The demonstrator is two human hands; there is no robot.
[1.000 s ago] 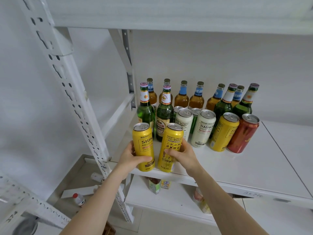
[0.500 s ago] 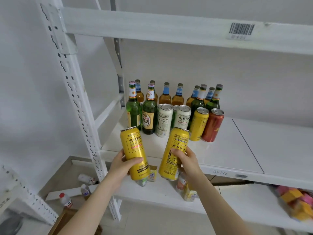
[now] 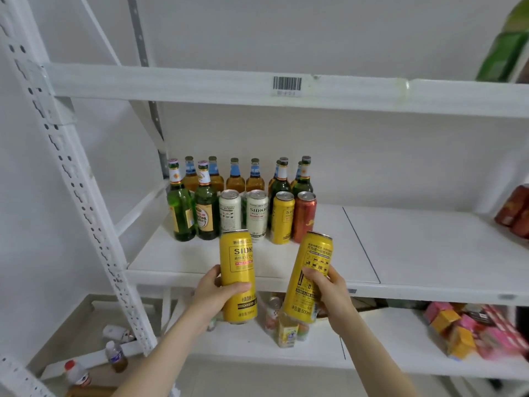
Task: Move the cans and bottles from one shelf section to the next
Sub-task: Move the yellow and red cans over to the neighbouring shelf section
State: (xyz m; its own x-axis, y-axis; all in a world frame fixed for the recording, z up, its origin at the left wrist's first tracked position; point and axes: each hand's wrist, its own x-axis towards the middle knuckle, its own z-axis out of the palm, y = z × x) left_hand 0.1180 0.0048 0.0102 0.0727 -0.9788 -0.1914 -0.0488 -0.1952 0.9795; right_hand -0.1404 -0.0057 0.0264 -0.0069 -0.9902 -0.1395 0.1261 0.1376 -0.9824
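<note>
Almost vertical left can, right-leaning right can.

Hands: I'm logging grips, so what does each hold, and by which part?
The left hand grips the upright yellow can around its middle; the right hand grips the tilted yellow can around its middle.

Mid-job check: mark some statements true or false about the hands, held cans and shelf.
1. The left hand grips the left yellow can, the right hand the right yellow can. True.
2. Both held cans rest on the shelf. False: both are held in the air before it.
3. The red can stands rightmost in the can row. True.
4. The green bottles stand right of the shelf seam. False: left of it.
</note>
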